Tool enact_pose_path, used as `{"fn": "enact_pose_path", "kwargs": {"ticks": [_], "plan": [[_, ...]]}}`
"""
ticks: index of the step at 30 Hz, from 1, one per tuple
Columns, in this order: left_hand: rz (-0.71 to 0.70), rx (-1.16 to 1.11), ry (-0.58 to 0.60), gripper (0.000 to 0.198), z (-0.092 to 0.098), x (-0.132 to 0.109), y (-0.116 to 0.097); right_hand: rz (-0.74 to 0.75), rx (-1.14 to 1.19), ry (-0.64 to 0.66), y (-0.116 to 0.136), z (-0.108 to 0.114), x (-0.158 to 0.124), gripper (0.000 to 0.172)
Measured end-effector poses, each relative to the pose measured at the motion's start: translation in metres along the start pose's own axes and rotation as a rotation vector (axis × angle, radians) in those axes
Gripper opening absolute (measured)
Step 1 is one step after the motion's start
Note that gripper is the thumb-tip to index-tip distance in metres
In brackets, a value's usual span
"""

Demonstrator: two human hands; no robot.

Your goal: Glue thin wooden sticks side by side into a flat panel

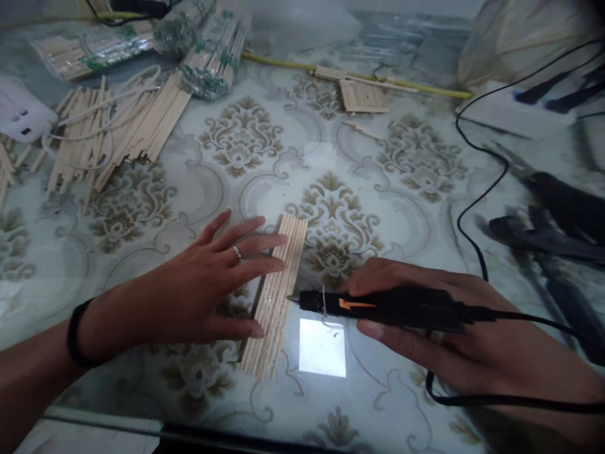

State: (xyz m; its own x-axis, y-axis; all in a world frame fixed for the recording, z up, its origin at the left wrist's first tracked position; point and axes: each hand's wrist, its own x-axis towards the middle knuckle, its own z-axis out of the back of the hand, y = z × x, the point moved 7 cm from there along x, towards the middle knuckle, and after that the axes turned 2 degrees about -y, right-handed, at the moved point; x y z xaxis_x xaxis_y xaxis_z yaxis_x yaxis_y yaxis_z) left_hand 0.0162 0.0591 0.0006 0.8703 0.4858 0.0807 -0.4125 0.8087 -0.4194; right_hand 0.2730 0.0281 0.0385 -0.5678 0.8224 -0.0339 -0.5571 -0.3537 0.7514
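A flat row of thin wooden sticks (276,302) lies side by side, slightly slanted, near the middle of the patterned table. My left hand (208,287), with a ring and a black wristband, has its fingers spread; the fingertips and thumb rest on the left side of the row. My right hand (425,328) is closed round a black corded pen-like tool (382,307) with an orange switch. The tool's metal tip points left, at the right edge of the sticks; whether it touches them is hard to tell.
Loose sticks (142,129) and a white cable lie at the back left, below plastic-wrapped stick bundles (215,53). A small stick panel (363,96) sits at the back. Black-handled pliers (562,202), other dark tools and a white power strip (515,110) are at right.
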Motion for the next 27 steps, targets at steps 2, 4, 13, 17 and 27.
{"fn": "enact_pose_path", "kwargs": {"ticks": [2, 4, 13, 17, 27], "plan": [[-0.003, -0.006, -0.009, 0.075, 0.0005, 0.0003, -0.0003, 0.023, -0.011, 0.013, 0.0012, -0.0003, 0.0003, 0.007], [0.0, -0.008, -0.017, 0.075, 0.001, 0.0003, -0.0001, 0.029, -0.006, -0.002, 0.0011, -0.0002, 0.0008, 0.008], [-0.016, 0.011, -0.008, 0.074, 0.0001, -0.0007, 0.0009, -0.012, 0.025, -0.13, -0.0073, -0.0014, 0.0012, 0.002], [-0.015, 0.013, -0.002, 0.073, -0.0007, -0.0006, 0.0001, -0.033, 0.002, -0.144, -0.0062, 0.0013, 0.003, 0.005], [-0.016, 0.015, -0.009, 0.073, -0.0009, -0.0008, 0.0001, -0.014, -0.037, -0.191, -0.0083, 0.0007, -0.0012, 0.007]]}}
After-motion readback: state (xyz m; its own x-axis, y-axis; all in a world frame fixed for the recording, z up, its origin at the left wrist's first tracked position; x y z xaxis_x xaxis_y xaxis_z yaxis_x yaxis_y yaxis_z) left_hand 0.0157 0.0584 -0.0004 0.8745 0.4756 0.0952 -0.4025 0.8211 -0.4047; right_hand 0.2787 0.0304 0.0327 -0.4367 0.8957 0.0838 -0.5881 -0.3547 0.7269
